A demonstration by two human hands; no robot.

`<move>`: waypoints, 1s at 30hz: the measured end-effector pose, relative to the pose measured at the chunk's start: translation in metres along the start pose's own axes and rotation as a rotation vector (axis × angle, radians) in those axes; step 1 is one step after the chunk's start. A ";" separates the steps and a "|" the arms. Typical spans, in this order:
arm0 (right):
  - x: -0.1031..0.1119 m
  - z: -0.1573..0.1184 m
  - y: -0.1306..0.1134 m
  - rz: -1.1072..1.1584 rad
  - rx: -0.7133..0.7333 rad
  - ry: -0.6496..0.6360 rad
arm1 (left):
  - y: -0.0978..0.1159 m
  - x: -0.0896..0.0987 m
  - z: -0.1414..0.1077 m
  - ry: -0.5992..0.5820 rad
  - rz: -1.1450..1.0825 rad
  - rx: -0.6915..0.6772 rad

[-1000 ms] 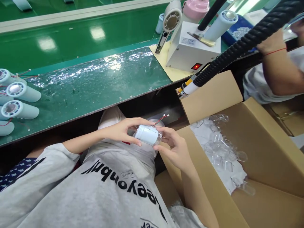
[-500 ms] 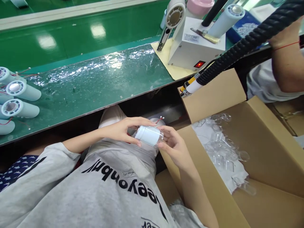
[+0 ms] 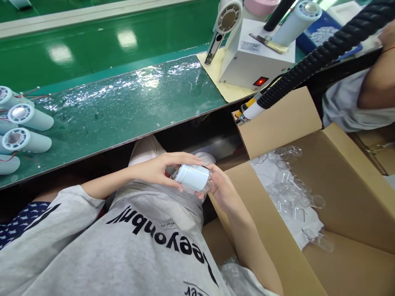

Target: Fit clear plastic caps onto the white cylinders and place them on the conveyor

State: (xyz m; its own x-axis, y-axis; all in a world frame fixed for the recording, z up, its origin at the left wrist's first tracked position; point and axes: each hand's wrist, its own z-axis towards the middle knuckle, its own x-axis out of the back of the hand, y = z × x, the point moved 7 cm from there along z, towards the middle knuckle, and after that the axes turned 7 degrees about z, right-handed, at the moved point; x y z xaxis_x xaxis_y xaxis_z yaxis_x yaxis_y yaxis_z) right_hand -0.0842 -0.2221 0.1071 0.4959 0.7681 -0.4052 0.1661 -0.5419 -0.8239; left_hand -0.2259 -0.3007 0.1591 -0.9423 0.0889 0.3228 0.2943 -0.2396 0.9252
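Above my lap, my left hand (image 3: 166,169) curls around the left part of a light blue cylindrical housing (image 3: 193,176), thumb below and fingers above. Around its right end sits a clear plastic sleeve (image 3: 210,181). My right hand (image 3: 222,187) is closed on that sleeved end, with fingertips showing beneath it. The housing lies nearly level, tilted slightly down to the right. My palms and fingers hide parts of both ends.
Several light blue housings (image 3: 27,140) with red wires lie at the bench's left end. Right of me, a cardboard box (image 3: 354,197) holds several clear plastic pieces (image 3: 286,193). A white device (image 3: 256,61), a handheld fan (image 3: 228,18) and a black ribbed hose (image 3: 311,61) stand nearby. A co-worker's arm (image 3: 379,86) shows at right.
My right hand has turned around the sleeved end, its fingertips now under the housing. The red wires with white plugs above it are out of sight. The co-worker's arm has shifted right.
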 end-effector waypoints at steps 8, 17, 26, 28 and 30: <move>-0.013 0.000 0.005 0.074 -0.091 -0.009 | -0.001 -0.001 0.000 -0.001 -0.020 0.011; -0.016 -0.001 0.021 0.086 -0.270 -0.131 | 0.001 -0.002 -0.003 0.043 -0.022 0.019; -0.003 -0.025 -0.032 -0.648 0.697 0.084 | -0.003 -0.004 -0.006 0.089 -0.092 0.257; -0.006 -0.028 -0.033 -0.765 0.760 0.045 | -0.006 -0.004 -0.008 0.071 -0.081 0.299; -0.005 -0.027 -0.031 -0.697 0.724 0.023 | -0.006 -0.004 -0.007 0.044 -0.073 0.285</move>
State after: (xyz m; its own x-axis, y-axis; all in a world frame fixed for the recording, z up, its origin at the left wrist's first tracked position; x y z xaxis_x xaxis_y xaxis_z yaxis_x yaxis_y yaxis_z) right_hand -0.0685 -0.2179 0.1453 0.5032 0.8237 0.2613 -0.1283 0.3702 -0.9200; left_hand -0.2251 -0.3061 0.1507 -0.9669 0.0526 0.2497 0.2522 0.0475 0.9665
